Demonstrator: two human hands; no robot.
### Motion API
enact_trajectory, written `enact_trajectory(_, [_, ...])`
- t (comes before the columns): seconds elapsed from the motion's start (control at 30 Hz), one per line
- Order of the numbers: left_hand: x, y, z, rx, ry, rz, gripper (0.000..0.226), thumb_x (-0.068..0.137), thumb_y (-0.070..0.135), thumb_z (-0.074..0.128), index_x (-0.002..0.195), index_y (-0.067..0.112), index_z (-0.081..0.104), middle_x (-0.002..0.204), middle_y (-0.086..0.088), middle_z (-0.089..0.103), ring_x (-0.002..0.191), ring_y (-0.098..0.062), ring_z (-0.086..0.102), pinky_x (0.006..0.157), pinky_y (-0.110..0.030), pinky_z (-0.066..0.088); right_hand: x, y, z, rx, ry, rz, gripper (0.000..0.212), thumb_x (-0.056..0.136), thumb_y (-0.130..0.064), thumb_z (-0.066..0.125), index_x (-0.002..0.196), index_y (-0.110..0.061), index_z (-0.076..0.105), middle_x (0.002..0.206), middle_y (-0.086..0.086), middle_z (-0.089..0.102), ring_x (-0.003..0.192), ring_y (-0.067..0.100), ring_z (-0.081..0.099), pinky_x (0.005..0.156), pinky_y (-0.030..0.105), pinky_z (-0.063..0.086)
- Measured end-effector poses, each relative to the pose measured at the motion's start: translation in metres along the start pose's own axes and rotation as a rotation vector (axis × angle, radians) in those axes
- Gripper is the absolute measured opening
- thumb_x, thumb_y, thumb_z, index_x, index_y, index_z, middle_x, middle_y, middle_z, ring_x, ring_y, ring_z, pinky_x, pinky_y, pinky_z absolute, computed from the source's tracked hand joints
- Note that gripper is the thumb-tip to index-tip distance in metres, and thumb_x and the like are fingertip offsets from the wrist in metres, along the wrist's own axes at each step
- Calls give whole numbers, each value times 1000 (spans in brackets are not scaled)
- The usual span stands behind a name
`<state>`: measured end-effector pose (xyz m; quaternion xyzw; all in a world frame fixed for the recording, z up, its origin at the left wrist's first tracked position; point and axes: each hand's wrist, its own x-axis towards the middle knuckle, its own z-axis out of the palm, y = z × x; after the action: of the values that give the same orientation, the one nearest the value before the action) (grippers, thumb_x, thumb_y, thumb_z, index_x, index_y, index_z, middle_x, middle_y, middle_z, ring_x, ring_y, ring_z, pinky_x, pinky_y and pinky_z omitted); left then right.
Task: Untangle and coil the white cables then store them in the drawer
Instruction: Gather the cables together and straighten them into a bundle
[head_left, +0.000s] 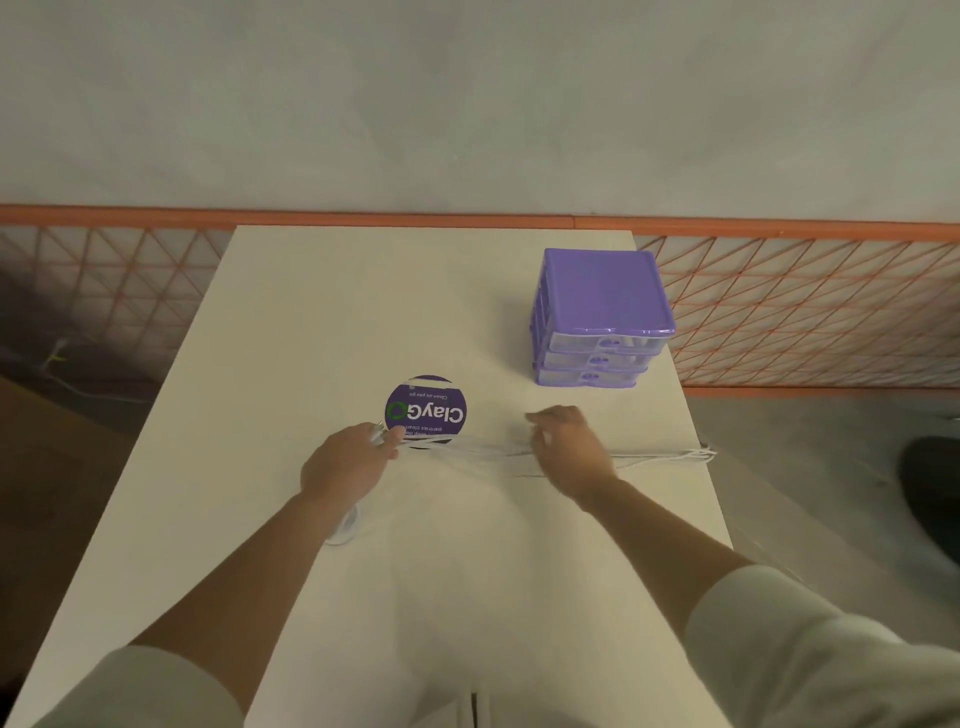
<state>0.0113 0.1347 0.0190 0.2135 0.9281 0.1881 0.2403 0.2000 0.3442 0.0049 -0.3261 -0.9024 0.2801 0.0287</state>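
I am looking down at my two bare arms over a pale tabletop (322, 322). My left hand (347, 464) has its fingers (387, 441) curled round one end of the thin white cables (467, 449), with what looks like a plug end poking out above the knuckles. The strands run from those fingers across to my right hand (566, 447), whose fingers (535, 418) are loosely bent over the bundle; I cannot tell whether they pinch it. Past the right fingers the cables reach the tabletop's edge. A white loop shows under my left wrist. Just beyond my left fingers lies a round purple printed sticker (426, 410). The purple plastic three-drawer chest (602, 317), drawers closed, stands well beyond my right fingers. I judge untangling is underway; next I need to separate strands, then coil.
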Motion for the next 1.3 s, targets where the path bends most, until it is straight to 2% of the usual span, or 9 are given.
enact_trajectory(0.17, [-3, 3, -9, -8, -20, 57, 47, 94, 61, 41, 74, 24, 63, 62, 9, 55, 58, -15, 54, 56, -29, 35, 5, -96, 48, 1, -222, -250, 59, 90, -20, 57, 146, -13, 39, 142, 9, 47, 132, 25, 38, 111, 36, 34])
enact_trajectory(0.3, [-4, 3, -17, -99, -54, 54, 46, 92, 60, 46, 70, 25, 65, 65, 9, 61, 65, -17, 59, 64, -31, 43, 12, -121, 57, -53, -177, -239, 25, 100, -22, 43, 115, -7, 57, 114, 14, 64, 105, 34, 58, 85, 39, 43])
enact_trajectory(0.5, [-9, 6, -42, -359, -87, 87, 43, 92, 58, 49, 84, 22, 73, 68, 5, 73, 70, -11, 60, 63, -27, 40, 12, -131, 40, -117, -106, -253, 25, 102, -26, 37, 103, -8, 53, 102, 13, 65, 87, 36, 59, 66, 36, 37])
enact_trajectory(0.57, [-5, 0, -55, -495, -18, 55, 41, 93, 56, 50, 83, 25, 74, 72, 5, 74, 64, -10, 57, 60, -28, 38, 12, -129, 32, -102, -89, -183, 22, 100, -26, 40, 98, -10, 54, 99, 11, 66, 86, 36, 59, 64, 34, 35])
enact_trajectory(0.67, [6, -24, -74, -786, 149, -67, 42, 91, 58, 53, 70, 23, 67, 53, 7, 54, 44, -10, 38, 46, -26, 27, 12, -114, 18, -150, -84, -46, 14, 93, -27, 48, 83, -18, 51, 95, 11, 67, 88, 34, 60, 64, 32, 37])
enact_trajectory(0.9, [15, -86, -101, -1784, 228, -360, 47, 94, 53, 50, 60, 25, 34, 48, 8, 19, 35, -7, 16, 31, -18, 12, 3, -57, -1, -323, -56, 183, 42, 99, -47, 41, 70, -18, 50, 84, 10, 64, 76, 32, 56, 62, 30, 38])
enact_trajectory(1.1, [12, -101, -105, -2096, 252, -408, 51, 97, 40, 42, 53, 23, 23, 52, 4, 14, 38, -12, 14, 39, -20, 10, -13, -50, 2, -501, -205, 106, 39, 100, -48, 34, 75, -23, 50, 78, 1, 53, 74, 27, 51, 64, 29, 38])
enact_trajectory(1.2, [11, -102, -110, -2162, 324, -398, 47, 95, 38, 43, 58, 23, 18, 57, 3, 12, 42, -14, 13, 44, -21, 10, -22, -52, 14, -376, -356, 162, 41, 96, -49, 43, 66, -22, 48, 73, -2, 52, 76, 25, 55, 58, 27, 36])
enact_trajectory(1.3, [11, -107, -116, -2201, 431, -404, 47, 95, 38, 43, 58, 23, 18, 57, 3, 12, 44, -15, 13, 45, -21, 10, -22, -57, 16, -362, -322, 119, 47, 97, -53, 42, 61, -23, 40, 66, -5, 49, 72, 23, 52, 55, 29, 35])
